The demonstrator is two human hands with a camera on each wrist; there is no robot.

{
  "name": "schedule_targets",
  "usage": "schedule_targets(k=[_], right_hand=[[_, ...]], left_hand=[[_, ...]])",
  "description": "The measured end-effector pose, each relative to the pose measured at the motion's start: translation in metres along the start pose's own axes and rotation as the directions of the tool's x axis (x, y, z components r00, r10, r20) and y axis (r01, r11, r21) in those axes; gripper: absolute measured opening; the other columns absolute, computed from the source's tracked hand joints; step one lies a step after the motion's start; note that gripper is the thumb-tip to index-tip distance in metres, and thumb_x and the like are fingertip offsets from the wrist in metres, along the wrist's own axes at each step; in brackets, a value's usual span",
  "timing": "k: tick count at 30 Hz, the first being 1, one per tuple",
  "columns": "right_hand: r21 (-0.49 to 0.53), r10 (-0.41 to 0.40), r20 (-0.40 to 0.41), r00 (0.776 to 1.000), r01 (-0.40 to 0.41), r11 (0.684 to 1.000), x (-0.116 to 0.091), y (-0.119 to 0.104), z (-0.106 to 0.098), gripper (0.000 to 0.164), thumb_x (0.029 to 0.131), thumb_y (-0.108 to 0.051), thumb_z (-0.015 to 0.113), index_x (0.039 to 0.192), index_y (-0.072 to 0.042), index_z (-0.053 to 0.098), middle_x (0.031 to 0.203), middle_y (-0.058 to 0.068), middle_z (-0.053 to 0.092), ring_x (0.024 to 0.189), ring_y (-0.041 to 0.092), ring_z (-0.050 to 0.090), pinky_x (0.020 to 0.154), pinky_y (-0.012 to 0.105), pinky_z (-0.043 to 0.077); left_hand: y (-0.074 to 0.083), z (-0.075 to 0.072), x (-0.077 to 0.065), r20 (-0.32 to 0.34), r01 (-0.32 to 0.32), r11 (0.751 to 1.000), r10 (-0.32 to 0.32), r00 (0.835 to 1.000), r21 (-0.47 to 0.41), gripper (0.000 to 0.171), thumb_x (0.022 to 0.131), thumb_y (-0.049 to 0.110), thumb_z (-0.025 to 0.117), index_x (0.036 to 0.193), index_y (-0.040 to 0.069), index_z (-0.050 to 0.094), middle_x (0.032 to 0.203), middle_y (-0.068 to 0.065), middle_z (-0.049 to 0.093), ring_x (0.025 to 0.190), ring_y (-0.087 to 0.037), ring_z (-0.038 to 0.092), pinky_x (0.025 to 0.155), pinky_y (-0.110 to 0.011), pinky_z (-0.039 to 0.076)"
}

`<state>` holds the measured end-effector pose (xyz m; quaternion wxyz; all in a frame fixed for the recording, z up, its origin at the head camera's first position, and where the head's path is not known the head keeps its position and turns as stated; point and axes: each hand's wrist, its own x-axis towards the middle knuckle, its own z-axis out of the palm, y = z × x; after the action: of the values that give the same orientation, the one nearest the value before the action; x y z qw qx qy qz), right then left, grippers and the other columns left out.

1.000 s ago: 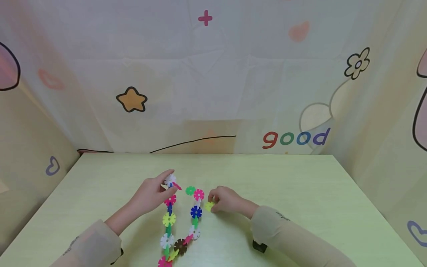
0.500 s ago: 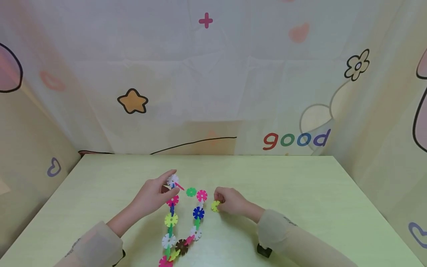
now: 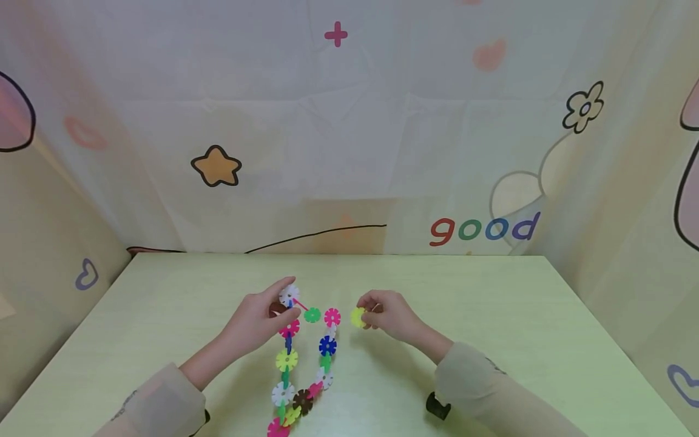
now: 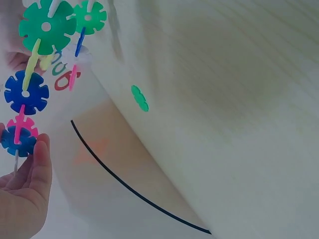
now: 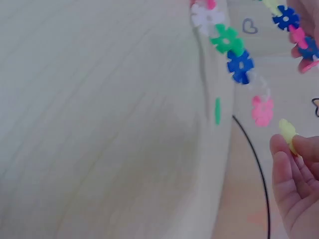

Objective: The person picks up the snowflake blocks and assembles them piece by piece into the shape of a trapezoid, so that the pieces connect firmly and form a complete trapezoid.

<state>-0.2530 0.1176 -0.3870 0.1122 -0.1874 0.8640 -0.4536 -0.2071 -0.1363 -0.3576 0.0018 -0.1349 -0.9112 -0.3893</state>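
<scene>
In the head view my left hand (image 3: pixel 253 318) pinches the upper left end of a chain of notched plastic snowflake discs (image 3: pixel 286 359). A white disc (image 3: pixel 289 295) and a thin pink one stand at its fingertips. The chain drops toward me, bends and comes back up to a pink disc (image 3: pixel 332 317) at its other end. To the right of that end, and apart from it, my right hand (image 3: pixel 394 315) pinches a single yellow snowflake disc (image 3: pixel 357 317) between thumb and fingers. The right wrist view also has this yellow disc (image 5: pixel 286 130) at the fingertips.
A loose green snowflake disc (image 3: pixel 312 315) lies on the pale table (image 3: pixel 491 328) between the chain's two ends. Behind the table's far edge hangs a printed cloth (image 3: pixel 262 109), and more cloth closes both sides.
My right hand has moved right and slightly away from me with the yellow disc, widening its gap from the chain. My left hand has shifted slightly right, carrying the chain.
</scene>
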Motion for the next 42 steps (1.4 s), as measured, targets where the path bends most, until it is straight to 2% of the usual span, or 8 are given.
schedule_targets(k=[6, 10, 16, 23, 31, 37, 42], right_hand=[[0.066, -0.068, -0.026, 0.997, 0.07, 0.995, -0.007, -0.018, 0.001, 0.018, 0.081, -0.004, 0.06, 0.099, -0.001, 0.061, 0.085, 0.011, 0.061, 0.071, 0.022, 0.063, 0.064, 0.034, 0.053], [0.111, -0.114, -0.008, 0.993, 0.114, 0.987, -0.012, -0.03, 0.006, 0.017, 0.081, -0.004, 0.06, 0.097, 0.002, 0.06, 0.085, 0.014, 0.061, 0.07, 0.02, 0.063, 0.062, 0.032, 0.053], [0.161, -0.122, 0.037, 0.992, 0.114, 0.98, -0.016, -0.039, 0.014, 0.016, 0.082, -0.005, 0.06, 0.097, 0.0, 0.058, 0.088, 0.013, 0.061, 0.071, 0.018, 0.064, 0.063, 0.03, 0.053], [0.193, -0.121, 0.037, 0.992, 0.112, 0.975, -0.017, -0.044, 0.019, 0.014, 0.083, -0.005, 0.059, 0.096, -0.001, 0.058, 0.087, 0.013, 0.061, 0.072, 0.02, 0.064, 0.063, 0.027, 0.052], [0.186, -0.145, 0.008, 0.989, 0.141, 0.972, -0.021, -0.05, 0.022, 0.013, 0.083, -0.006, 0.059, 0.095, -0.001, 0.059, 0.086, 0.014, 0.062, 0.071, 0.018, 0.064, 0.063, 0.024, 0.052], [0.198, -0.175, -0.02, 0.984, 0.175, 0.964, -0.025, -0.052, 0.025, 0.013, 0.082, -0.003, 0.059, 0.094, 0.001, 0.058, 0.081, 0.016, 0.061, 0.073, 0.029, 0.064, 0.064, 0.02, 0.051], [0.206, -0.183, -0.053, 0.982, 0.19, 0.96, -0.028, -0.054, 0.027, 0.012, 0.081, -0.002, 0.06, 0.093, 0.001, 0.059, 0.079, 0.016, 0.062, 0.072, 0.03, 0.063, 0.063, 0.019, 0.05]], left_hand=[[0.003, 0.002, 0.0, 0.002, -0.035, 0.999, 0.035, 0.999, -0.037, 0.061, 0.081, 0.033, 0.062, 0.133, 0.015, 0.038, 0.086, 0.003, 0.064, 0.081, -0.01, 0.06, 0.068, -0.019, 0.05], [0.007, 0.002, -0.001, 0.022, -0.051, 0.996, 0.053, 0.998, -0.073, 0.061, 0.081, 0.033, 0.062, 0.133, 0.017, 0.038, 0.09, 0.003, 0.063, 0.084, -0.011, 0.06, 0.071, -0.02, 0.05], [0.013, 0.002, -0.002, 0.054, -0.093, 0.99, 0.099, 0.994, -0.106, 0.058, 0.081, 0.028, 0.063, 0.133, 0.016, 0.038, 0.093, 0.0, 0.064, 0.086, -0.013, 0.06, 0.07, -0.018, 0.049], [0.017, 0.002, -0.004, 0.078, -0.134, 0.984, 0.143, 0.987, -0.114, 0.056, 0.081, 0.027, 0.063, 0.131, 0.016, 0.04, 0.092, -0.003, 0.064, 0.088, -0.014, 0.06, 0.072, -0.021, 0.049], [0.017, 0.002, -0.005, 0.081, -0.182, 0.977, 0.192, 0.978, -0.114, 0.055, 0.082, 0.026, 0.063, 0.13, 0.014, 0.041, 0.091, 0.0, 0.064, 0.089, -0.016, 0.06, 0.073, -0.021, 0.049], [0.017, 0.004, -0.006, 0.08, -0.207, 0.972, 0.217, 0.973, -0.113, 0.054, 0.082, 0.02, 0.063, 0.13, 0.013, 0.041, 0.092, -0.002, 0.064, 0.089, -0.016, 0.06, 0.072, -0.017, 0.048], [0.018, 0.004, -0.006, 0.072, -0.228, 0.967, 0.237, 0.969, -0.109, 0.053, 0.081, 0.015, 0.063, 0.13, 0.011, 0.042, 0.093, -0.004, 0.065, 0.088, -0.016, 0.061, 0.072, -0.019, 0.049]])
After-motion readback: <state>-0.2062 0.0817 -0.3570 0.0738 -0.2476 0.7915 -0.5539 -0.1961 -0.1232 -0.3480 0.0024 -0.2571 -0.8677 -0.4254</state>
